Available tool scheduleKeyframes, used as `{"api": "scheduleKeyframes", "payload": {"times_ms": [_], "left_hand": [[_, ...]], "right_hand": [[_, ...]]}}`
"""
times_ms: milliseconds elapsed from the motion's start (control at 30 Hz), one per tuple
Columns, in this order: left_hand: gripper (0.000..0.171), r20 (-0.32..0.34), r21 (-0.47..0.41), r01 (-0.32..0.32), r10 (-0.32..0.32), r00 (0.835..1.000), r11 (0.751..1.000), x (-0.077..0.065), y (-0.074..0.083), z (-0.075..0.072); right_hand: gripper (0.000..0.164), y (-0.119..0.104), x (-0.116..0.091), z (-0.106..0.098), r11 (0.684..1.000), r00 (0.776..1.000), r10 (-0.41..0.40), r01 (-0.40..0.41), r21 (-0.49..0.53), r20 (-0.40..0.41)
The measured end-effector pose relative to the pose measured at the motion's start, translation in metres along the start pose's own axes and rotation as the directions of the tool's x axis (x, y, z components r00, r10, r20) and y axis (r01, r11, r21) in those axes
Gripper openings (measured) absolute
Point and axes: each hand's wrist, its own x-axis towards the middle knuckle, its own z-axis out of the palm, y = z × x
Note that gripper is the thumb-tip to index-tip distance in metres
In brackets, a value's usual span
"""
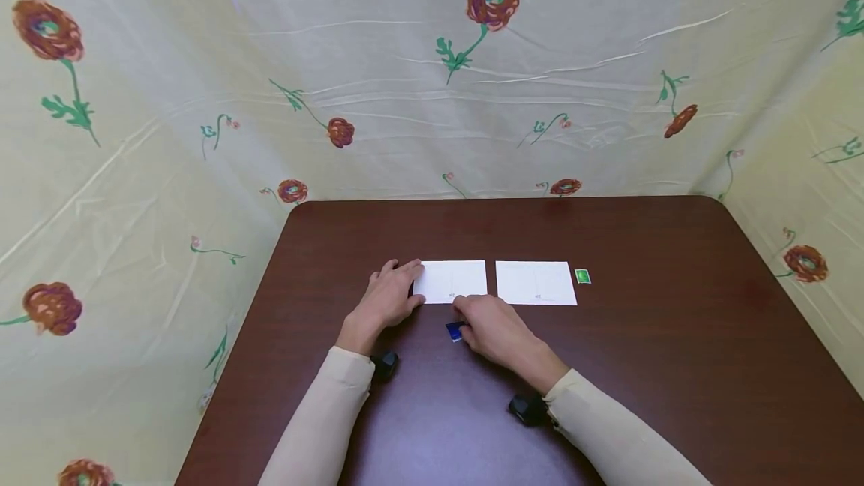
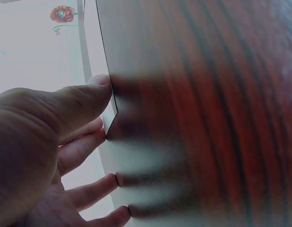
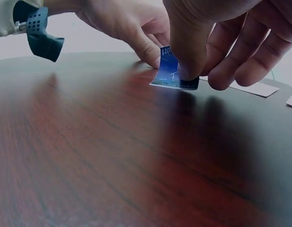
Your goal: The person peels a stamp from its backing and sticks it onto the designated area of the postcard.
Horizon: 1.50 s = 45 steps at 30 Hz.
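My right hand (image 1: 497, 328) pinches a blue postage stamp (image 3: 167, 72) between thumb and fingers, just off the near edge of a white card (image 1: 454, 277). The stamp bends slightly, its white perforated edge low over the table in the right wrist view. My left hand (image 1: 386, 300) rests at that card's left end, fingers spread. In the left wrist view its thumb (image 2: 96, 90) lies on the card's edge near a corner, and its other fingertips touch the table. A second white card (image 1: 535, 283) lies flat to the right, with a green stamp (image 1: 583, 276) beside it.
The dark brown wooden table (image 1: 648, 366) has rounded far corners. A pale flowered curtain (image 1: 378, 43) hangs behind it and along both sides. Dark bands with small devices sit at both wrists.
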Motion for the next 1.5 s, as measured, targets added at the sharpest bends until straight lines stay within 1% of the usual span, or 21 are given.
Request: {"api": "scheduleKeyframes", "payload": {"times_ms": [100, 300, 500, 700, 1067, 1233, 1367, 1433, 1500], "left_hand": [[0.063, 0.003, 0.0, 0.006, -0.006, 1.0, 1.0, 0.0, 0.0, 0.0], [0.063, 0.01, 0.008, 0.005, -0.005, 1.0, 1.0, 0.001, 0.002, 0.0], [0.061, 0.006, 0.015, -0.006, 0.006, 1.0, 1.0, 0.001, 0.003, 0.0], [0.062, 0.01, 0.025, -0.002, 0.002, 1.0, 1.0, 0.002, 0.003, 0.001], [0.066, 0.015, -0.006, 0.015, -0.015, 1.0, 1.0, -0.001, 0.001, 0.003], [0.067, 0.016, -0.024, 0.024, -0.024, 1.0, 0.999, -0.002, 0.001, 0.001], [0.064, 0.0, -0.064, 0.0, 0.0, 1.0, 0.998, -0.004, 0.004, -0.005], [0.062, -0.018, -0.09, -0.027, 0.025, 1.0, 0.996, -0.005, 0.006, -0.008], [0.057, -0.05, -0.113, -0.061, 0.056, 0.997, 0.992, -0.006, 0.009, -0.011]], "right_hand": [[0.012, 0.001, 0.0, -0.002, 1.0, 1.0, 0.001, -0.001, 0.01, 0.002], [0.015, 0.003, -0.001, -0.006, 1.0, 1.0, 0.005, -0.005, 0.02, -0.004], [0.013, 0.005, 0.0, -0.011, 0.999, 1.0, 0.008, -0.008, 0.032, -0.009], [0.011, 0.005, 0.003, -0.016, 0.999, 1.0, 0.012, -0.011, 0.039, -0.016], [0.008, 0.005, 0.006, -0.022, 0.998, 0.999, 0.032, -0.032, 0.051, 0.005], [0.007, 0.005, 0.006, -0.025, 0.998, 0.999, 0.037, -0.037, 0.058, 0.007], [0.005, 0.006, 0.006, -0.028, 0.996, 0.999, 0.044, -0.045, 0.071, 0.007], [0.004, 0.006, 0.007, -0.029, 0.996, 0.999, 0.049, -0.049, 0.071, 0.002], [0.005, 0.006, 0.008, -0.03, 0.996, 0.999, 0.053, -0.052, 0.067, -0.004]]}}
